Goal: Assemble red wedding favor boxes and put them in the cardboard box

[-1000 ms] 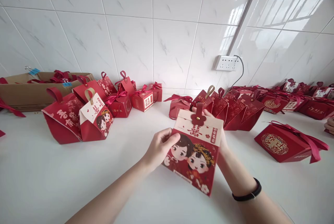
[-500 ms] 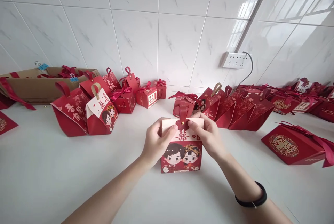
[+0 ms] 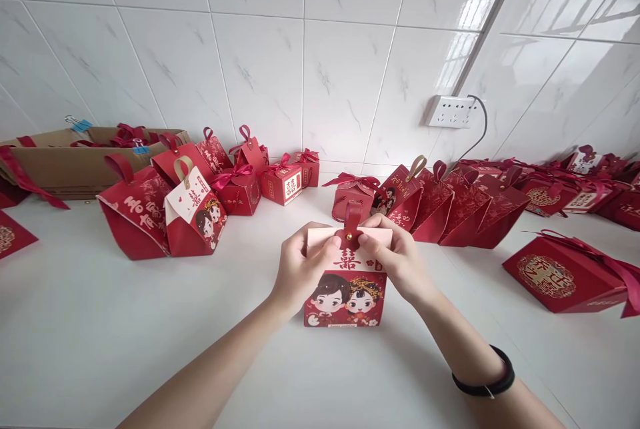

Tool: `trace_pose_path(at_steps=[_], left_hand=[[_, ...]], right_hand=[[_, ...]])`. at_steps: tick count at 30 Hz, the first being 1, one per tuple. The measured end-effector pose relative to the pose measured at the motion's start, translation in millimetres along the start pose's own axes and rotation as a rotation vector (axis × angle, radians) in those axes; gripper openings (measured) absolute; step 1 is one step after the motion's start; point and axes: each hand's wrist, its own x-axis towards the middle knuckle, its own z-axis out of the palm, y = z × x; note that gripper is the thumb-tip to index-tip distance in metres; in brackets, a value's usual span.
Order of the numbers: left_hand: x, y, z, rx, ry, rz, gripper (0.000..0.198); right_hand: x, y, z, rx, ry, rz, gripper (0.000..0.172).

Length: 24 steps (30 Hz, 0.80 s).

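A red and white gift box [image 3: 345,299] with two cartoon faces stands upright in front of me. Its pale top edge is pinched from both sides. My left hand [image 3: 305,269] grips the left part of that edge, thumb in front and fingers behind. On the right part, my right hand [image 3: 400,262] holds it the same way. Between my thumbs sits a dark red strap handle [image 3: 353,219] with a small gold stud. The fingers behind the box are mostly hidden.
Finished-looking red gift boxes [image 3: 135,216] stand at left, with a cardboard carton [image 3: 75,172] of ribboned items behind. More handled boxes [image 3: 460,206] lean in a row at right, near a ribboned box [image 3: 565,276]. A socket strip [image 3: 450,112] with a cable is on the tiled wall.
Both hands keep their pinch on the gift box's top edge. The box has shifted very slightly left; the view has also moved a little.
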Motion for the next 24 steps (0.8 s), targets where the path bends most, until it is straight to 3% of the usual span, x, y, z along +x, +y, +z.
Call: trace_pose_path(at_steps=[14,24], left_hand=[[0.5,-0.5,0.9,0.011,-0.05,0.03,0.021],[-2.6,2.9,1.0,0.088,-0.059,0.132,0.02]], right_hand=[[-1.9,1.1,0.6,-0.047,-0.044,-0.034,0.024],[1.9,-2.3,-3.7,-0.209,-0.015,-0.229,0.014]])
